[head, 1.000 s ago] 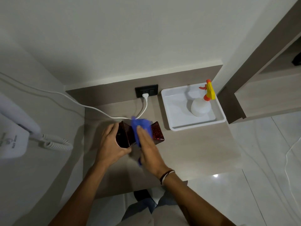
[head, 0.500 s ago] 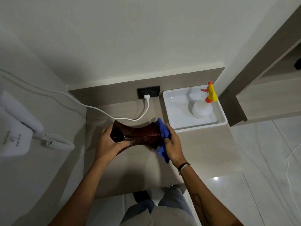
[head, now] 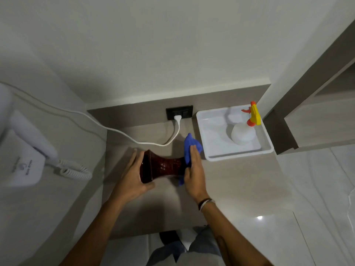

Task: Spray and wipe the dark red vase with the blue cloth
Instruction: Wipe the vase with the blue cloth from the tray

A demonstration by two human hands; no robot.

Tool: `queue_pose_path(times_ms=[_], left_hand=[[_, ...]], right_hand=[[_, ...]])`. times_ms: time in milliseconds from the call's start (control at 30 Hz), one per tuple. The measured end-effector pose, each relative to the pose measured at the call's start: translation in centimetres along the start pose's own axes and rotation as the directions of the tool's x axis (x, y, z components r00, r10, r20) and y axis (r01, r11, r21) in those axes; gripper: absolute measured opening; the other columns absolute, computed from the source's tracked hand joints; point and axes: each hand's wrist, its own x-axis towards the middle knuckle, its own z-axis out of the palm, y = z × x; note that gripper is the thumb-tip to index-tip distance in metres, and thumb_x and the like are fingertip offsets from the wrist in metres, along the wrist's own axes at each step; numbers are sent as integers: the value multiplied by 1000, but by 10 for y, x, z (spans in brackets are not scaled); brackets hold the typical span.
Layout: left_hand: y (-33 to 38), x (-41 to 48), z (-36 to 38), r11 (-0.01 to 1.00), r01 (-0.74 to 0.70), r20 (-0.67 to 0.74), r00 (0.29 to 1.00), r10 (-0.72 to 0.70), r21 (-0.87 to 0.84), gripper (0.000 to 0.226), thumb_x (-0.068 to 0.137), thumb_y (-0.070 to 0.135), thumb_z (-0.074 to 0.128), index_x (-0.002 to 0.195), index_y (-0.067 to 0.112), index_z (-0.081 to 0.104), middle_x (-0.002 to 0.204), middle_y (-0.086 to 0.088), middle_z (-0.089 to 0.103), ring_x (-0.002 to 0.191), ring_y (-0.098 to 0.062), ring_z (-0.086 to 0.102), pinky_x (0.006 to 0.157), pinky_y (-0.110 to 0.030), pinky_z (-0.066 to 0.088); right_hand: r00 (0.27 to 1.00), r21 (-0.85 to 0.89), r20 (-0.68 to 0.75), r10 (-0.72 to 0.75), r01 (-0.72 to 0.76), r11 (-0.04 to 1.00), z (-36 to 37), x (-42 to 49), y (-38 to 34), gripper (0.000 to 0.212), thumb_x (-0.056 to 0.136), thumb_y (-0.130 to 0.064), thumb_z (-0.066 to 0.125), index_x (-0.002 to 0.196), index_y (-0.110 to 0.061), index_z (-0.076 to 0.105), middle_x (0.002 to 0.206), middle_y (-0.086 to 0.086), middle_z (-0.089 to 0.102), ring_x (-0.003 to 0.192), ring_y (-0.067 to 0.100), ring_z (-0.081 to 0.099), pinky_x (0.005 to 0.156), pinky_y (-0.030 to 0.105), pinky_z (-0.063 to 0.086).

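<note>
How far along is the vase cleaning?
Spraying looks done: the spray bottle stands in the white tray. Wiping is in hand: the left hand holds the dark red vase on its side while the right hand presses the blue cloth against its end. Standing it upright remains.

We seem to be in a hotel room or a similar guest room. A white wall-mounted hair dryer [head: 23,150] with a coiled cord [head: 74,169] hangs on the left. A built-in wood-grain tabletop [head: 240,179] fills the corner, with a black wall socket [head: 179,112] in its back panel and glossy marble-look floor tiles [head: 317,208] beside it.
</note>
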Motion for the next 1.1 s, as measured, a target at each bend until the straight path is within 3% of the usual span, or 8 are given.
queue_pose_path(times_ms=[233, 400, 500, 700, 800, 900, 1000, 1100], left_hand=[[13, 5, 10, 995, -98, -226, 970, 87, -36, 81, 63, 17, 86, 139, 14, 60, 132, -3, 68, 124, -28, 65, 104, -49, 53], [6, -2, 5, 997, 61, -199, 979, -49, 55, 115, 56, 12, 94, 159, 14, 44, 155, -10, 52, 138, -30, 55, 111, -38, 48], [14, -2, 5, 996, 59, -210, 977, -45, 62, 112, 56, 15, 94, 157, 14, 47, 152, -11, 54, 136, -33, 55, 110, -42, 49], [21, -5, 2, 998, 0, -253, 967, 17, 63, 80, 58, 29, 84, 134, 13, 65, 130, -9, 68, 119, -32, 64, 97, -40, 51], [13, -7, 2, 993, 91, -218, 973, -74, 70, 110, 53, 19, 94, 154, 15, 51, 149, -8, 55, 136, -30, 54, 107, -37, 47], [12, -7, 5, 991, 95, -215, 974, -72, 97, 115, 51, 34, 90, 156, 26, 45, 148, 0, 52, 136, -25, 49, 106, -36, 47], [15, -3, 4, 994, 102, -225, 968, -111, -49, 95, 51, 41, 88, 140, 40, 58, 127, 8, 63, 117, -15, 63, 94, -33, 54], [14, 3, -1, 967, 115, -210, 964, -163, -225, 67, 55, 39, 91, 118, 41, 70, 107, 17, 78, 98, 0, 73, 84, -36, 62]], right_hand=[[854, -23, 378, -356, 394, 919, 43, -45, -17, 106, 84, 17, 42, 172, -20, -5, 181, -5, -11, 169, 16, -3, 137, 33, 2], [924, -389, 324, -203, 326, 861, -7, -22, 28, 93, 96, 20, 41, 171, -14, -2, 179, -2, -14, 168, 22, -9, 137, 48, 7], [939, -289, 314, -143, 238, 927, -1, -24, 9, 96, 94, 18, 46, 170, -19, 1, 180, 0, -3, 169, 28, 2, 136, 54, 14], [822, -103, 357, -445, 508, 855, 45, -46, -21, 109, 83, 22, 43, 171, -22, -4, 182, -5, -5, 169, 15, 2, 137, 48, 12], [924, -232, 300, -237, 312, 921, 14, -33, 11, 92, 96, 18, 42, 172, -21, 6, 181, -9, -3, 169, 17, -3, 137, 49, 9], [981, -227, 149, -127, 159, 961, -17, -16, 30, 90, 86, 26, 44, 168, -6, 23, 177, 6, 21, 164, 30, 24, 135, 46, 22], [999, -32, 25, 33, -32, 999, -32, -3, 37, 79, 89, 26, 43, 163, -3, 36, 162, 14, 47, 138, 25, 56, 120, 19, 42], [986, 126, 46, 161, -166, 978, -40, 1, 35, 72, 95, 21, 41, 159, -10, 47, 147, 8, 62, 117, 4, 66, 112, 27, 54]])
